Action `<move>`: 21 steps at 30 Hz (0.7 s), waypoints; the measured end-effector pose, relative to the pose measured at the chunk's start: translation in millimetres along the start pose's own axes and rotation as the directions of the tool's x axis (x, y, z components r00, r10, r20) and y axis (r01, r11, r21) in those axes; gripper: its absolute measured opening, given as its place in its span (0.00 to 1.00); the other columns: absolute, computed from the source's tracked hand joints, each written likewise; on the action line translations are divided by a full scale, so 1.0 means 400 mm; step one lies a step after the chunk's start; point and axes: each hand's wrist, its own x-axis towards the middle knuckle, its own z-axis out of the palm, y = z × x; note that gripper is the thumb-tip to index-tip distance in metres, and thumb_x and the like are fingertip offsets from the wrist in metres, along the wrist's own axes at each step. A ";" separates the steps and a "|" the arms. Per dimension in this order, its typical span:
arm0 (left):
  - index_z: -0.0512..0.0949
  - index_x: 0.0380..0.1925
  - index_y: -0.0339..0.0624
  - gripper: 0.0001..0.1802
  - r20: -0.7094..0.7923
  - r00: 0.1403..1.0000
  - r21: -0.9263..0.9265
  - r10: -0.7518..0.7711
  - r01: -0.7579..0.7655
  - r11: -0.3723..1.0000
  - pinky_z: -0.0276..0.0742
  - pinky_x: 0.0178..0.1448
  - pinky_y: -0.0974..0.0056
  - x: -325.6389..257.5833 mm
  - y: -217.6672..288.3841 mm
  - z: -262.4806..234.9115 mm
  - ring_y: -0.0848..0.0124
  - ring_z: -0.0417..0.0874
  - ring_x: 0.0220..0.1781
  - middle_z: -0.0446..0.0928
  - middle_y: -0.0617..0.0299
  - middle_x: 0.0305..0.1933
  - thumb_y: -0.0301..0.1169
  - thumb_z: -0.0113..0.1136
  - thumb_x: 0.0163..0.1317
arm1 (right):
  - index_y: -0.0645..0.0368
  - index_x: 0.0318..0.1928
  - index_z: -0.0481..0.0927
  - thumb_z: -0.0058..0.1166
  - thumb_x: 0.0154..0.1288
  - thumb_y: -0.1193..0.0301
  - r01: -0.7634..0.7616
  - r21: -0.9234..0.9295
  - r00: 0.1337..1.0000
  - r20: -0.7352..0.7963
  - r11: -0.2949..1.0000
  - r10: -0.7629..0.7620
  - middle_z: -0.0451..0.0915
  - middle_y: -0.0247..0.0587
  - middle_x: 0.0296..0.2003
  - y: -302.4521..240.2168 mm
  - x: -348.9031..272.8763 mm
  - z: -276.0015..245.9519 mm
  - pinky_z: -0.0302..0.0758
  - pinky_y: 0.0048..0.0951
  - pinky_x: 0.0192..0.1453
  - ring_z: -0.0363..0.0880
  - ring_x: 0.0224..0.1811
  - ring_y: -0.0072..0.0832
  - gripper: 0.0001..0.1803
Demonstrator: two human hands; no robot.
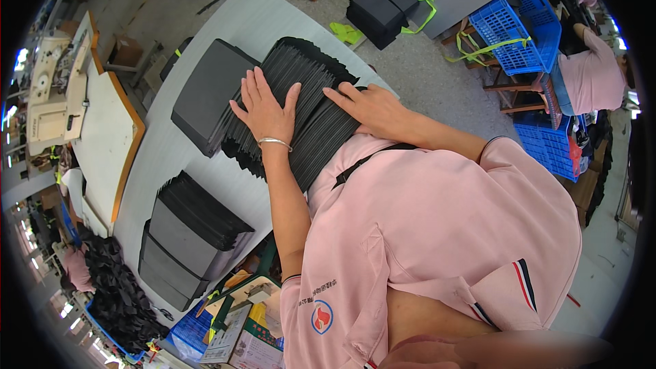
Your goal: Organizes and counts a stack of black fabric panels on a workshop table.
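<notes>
Pink shirt cloth sits closest to the camera, and two bare arms reach from its sleeves to the pale desk. Thin black sheets lie there in a long, packed row, close by the shirt front. The left hand (a silvery bracelet circles its wrist) rests on the row with its fingers straight and spread, clasping nothing. The right hand lies across the row's other side, one finger stretched over the sheets; its other fingers are partly hidden, so I cannot tell whether they grip. Just left of the row lies a smooth dark stack
</notes>
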 end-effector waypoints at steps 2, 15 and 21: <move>0.57 0.77 0.42 0.51 -0.002 1.000 0.000 0.001 -0.001 1.000 0.37 0.81 0.33 0.000 0.001 -0.001 0.54 0.56 0.82 0.59 0.50 0.80 0.65 0.56 0.66 | 0.52 0.75 0.62 0.78 0.43 0.63 0.012 0.011 1.000 -0.016 1.000 -0.012 0.71 0.40 0.56 0.004 0.003 0.008 0.78 0.35 0.43 0.81 0.35 0.38 0.56; 0.57 0.76 0.38 0.70 0.012 1.000 -0.009 0.025 -0.025 1.000 0.38 0.80 0.33 -0.003 0.007 -0.021 0.53 0.57 0.82 0.59 0.48 0.79 0.77 0.64 0.43 | 0.52 0.61 0.69 0.77 0.42 0.66 0.051 0.032 0.993 -0.106 0.998 -0.047 0.70 0.45 0.62 0.011 -0.003 0.017 0.78 0.37 0.46 0.85 0.42 0.37 0.43; 0.58 0.76 0.40 0.69 0.005 1.000 -0.007 0.025 -0.025 1.000 0.39 0.80 0.34 -0.004 0.008 -0.024 0.54 0.57 0.82 0.59 0.48 0.79 0.77 0.65 0.43 | 0.52 0.61 0.69 0.78 0.41 0.67 0.045 0.026 0.998 -0.055 0.999 -0.043 0.59 0.50 0.76 0.009 -0.003 0.016 0.80 0.39 0.48 0.85 0.41 0.39 0.44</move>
